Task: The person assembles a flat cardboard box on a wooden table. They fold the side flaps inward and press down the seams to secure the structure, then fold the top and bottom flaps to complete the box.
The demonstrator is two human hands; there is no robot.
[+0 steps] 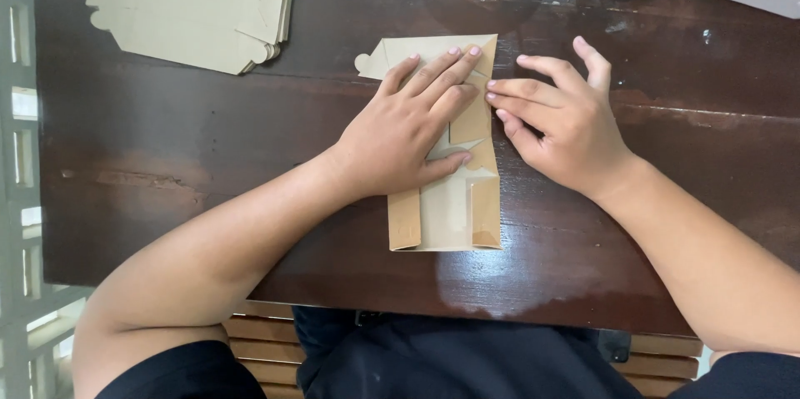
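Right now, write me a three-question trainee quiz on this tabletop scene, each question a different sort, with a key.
1. True or false: the left hand lies flat on the folded cardboard piece.
2. Multiple choice: where is the stack of flat cardboard blanks? A) at the table's far left B) under the right hand C) on the person's lap
3. Fill in: the fingertips of the right hand press the cardboard piece's ____ edge.

Key: 1 true; 2 A; 3 right. Both hands are open, pressing rather than gripping, on the dark wooden table.
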